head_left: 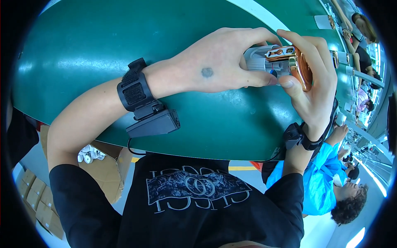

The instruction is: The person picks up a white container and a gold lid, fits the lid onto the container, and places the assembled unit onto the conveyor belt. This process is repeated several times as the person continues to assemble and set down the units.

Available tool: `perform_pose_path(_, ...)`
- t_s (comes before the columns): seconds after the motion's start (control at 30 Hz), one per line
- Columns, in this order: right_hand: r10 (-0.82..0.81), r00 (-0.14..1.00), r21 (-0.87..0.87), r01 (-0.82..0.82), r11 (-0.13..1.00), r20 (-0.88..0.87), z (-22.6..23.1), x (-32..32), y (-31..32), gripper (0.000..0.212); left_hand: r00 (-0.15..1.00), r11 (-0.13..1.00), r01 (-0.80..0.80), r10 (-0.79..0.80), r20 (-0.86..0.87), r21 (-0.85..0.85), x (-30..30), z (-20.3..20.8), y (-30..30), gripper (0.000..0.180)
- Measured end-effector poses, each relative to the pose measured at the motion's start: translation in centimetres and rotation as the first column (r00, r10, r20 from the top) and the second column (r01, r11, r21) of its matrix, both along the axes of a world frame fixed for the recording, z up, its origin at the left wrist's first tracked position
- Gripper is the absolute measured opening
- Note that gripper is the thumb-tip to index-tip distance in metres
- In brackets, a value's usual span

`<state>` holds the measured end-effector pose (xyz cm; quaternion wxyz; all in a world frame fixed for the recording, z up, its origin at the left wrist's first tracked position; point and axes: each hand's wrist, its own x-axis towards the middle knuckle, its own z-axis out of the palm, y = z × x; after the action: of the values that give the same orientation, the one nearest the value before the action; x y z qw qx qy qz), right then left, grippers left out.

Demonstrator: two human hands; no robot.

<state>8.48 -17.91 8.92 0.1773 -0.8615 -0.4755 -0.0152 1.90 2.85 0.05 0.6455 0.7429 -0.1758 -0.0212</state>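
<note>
Over the green table, my left hand [219, 62] is closed around a white plastic housing [257, 56], thumb on the near side. My right hand [320, 78] grips a shiny copper-coloured shell part [305, 70], fingers over its far side and thumb on its near side. The two parts meet or nearly meet end to end, with the white housing to the left of the copper one. A small dark blue piece [273, 72] shows between them beside my left thumb. My fingers hide much of both parts.
The green table [103, 37] curves in front of me. Below its left edge stands an open cardboard box [108, 171] holding several white parts, near stacked cartons [39, 194]. A co-worker in blue [318, 182] sits at right; a white-and-copper device [324, 22] stands farther along.
</note>
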Motion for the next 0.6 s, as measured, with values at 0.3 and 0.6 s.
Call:
perform_pose_path(0.3,-0.049,0.999,-0.028,0.049,0.998,-0.008,0.23,-0.62,0.60,0.075,0.994,0.999,-0.044,0.045,0.098,-0.020,-0.01,-0.84,-0.33,0.069)
perform_pose_path(0.6,-0.006,0.999,-0.013,0.007,1.000,0.039,-0.43,-0.47,0.56,0.076,0.982,0.999,-0.052,0.050,0.181,0.003,0.10,-1.01,-0.23,0.067)
